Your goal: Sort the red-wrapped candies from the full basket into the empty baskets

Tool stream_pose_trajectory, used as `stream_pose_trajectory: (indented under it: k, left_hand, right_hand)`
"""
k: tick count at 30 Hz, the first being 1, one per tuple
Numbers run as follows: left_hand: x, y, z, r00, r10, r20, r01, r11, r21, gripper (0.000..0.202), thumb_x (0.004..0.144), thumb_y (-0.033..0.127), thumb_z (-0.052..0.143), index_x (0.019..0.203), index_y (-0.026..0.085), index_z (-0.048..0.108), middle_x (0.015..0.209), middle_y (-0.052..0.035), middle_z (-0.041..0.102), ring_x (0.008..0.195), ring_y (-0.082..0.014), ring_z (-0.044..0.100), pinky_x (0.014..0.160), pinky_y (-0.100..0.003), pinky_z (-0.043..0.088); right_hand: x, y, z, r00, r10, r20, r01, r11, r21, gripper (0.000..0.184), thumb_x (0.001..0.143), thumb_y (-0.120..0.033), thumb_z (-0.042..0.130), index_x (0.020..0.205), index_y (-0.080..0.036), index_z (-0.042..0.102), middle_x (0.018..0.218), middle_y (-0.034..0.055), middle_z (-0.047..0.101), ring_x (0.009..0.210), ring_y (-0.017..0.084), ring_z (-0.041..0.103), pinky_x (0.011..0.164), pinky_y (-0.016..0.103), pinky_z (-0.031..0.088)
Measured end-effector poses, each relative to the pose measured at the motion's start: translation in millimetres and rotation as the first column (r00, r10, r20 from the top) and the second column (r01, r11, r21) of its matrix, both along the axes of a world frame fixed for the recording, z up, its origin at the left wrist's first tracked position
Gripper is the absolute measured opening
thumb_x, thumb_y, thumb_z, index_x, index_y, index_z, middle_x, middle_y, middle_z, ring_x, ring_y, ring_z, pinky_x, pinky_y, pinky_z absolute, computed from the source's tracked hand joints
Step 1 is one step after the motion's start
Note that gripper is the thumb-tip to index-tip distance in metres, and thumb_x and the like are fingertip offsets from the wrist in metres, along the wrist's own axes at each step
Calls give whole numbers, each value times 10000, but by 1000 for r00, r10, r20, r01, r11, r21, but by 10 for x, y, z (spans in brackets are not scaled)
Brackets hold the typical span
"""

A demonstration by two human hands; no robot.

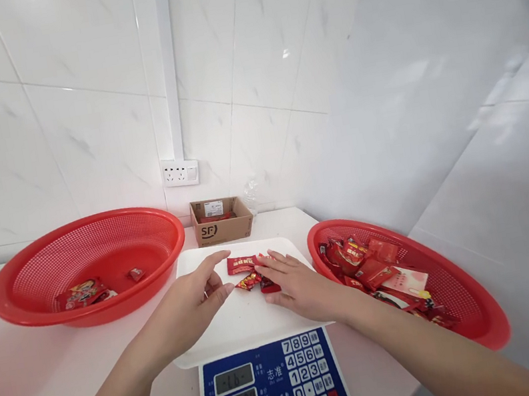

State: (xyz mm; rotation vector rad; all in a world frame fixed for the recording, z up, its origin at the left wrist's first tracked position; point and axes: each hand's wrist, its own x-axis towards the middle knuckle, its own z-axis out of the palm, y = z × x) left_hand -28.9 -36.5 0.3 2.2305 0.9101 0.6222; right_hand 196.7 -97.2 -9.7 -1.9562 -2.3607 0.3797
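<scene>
Several small red wrapped packets [242,264] lie together on the white pan [230,329] of a digital scale. My left hand [193,301] is at the pan's left side, its thumb and index finger apart and pointing at the packets, with nothing visible between them. From the right, my right hand [296,280] reaches over the pile, fingers spread and resting on or just above the packets. It partly covers a dark red packet [269,285] and another red one. A packet with gold print [248,282] shows between the two hands.
A red plastic basket [157,226] on the left holds a few packets. Another red basket [489,329] on the right holds many. Behind the scale stands a cardboard box [224,232] with red items inside. The blue keypad panel [273,386] faces me. A tiled wall rises behind.
</scene>
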Motion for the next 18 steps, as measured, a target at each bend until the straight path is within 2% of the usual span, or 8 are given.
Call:
stream_pose_trajectory:
  k: [5, 10, 14, 18]
  left_hand:
    - [-1, 10, 6, 1000, -1, -5, 1, 1000, -4, 436, 876, 405, 408, 1300, 313, 360, 767, 34, 595, 681, -154, 566, 626, -267, 436]
    - [10, 21, -26, 1000, -16, -3, 15, 1000, -27, 433, 875, 397, 412, 1298, 327, 351, 753, 43, 593, 676, -152, 565, 617, -263, 432]
    - [8, 8, -13, 1000, -9, -2, 9, 999, -32, 440, 877, 399, 412, 1306, 327, 348, 771, 38, 603, 703, -156, 580, 638, -270, 439]
    - [0, -7, 13, 1000, 2, -14, -3, 1000, -23, 438, 876, 394, 414, 1303, 314, 361, 774, 32, 607, 701, -158, 583, 633, -270, 441]
  right_hand:
    - [68, -51, -2, 1000, -20, -2, 20, 998, -67, 624, 899, -512, 370, 1424, -195, 256, 1489, 5, 169, 1375, 218, 19, 1126, 410, 82]
    - [67, -82, 36, 997, -48, -65, 44, 997, -58, 620, 896, -536, 359, 1426, -234, 245, 1502, 0, 111, 1376, 207, 17, 1124, 399, 113]
    - [-3, -28, -1, 996, 27, -87, -29, 999, -19, 598, 896, -538, 362, 1421, -275, 249, 1506, -12, 65, 1374, 216, -15, 1124, 420, 84]
    - [-45, -6, -40, 991, 103, -90, -106, 994, -24, 609, 886, -562, 362, 1417, -279, 263, 1499, -10, 128, 1373, 235, -15, 1120, 446, 75]
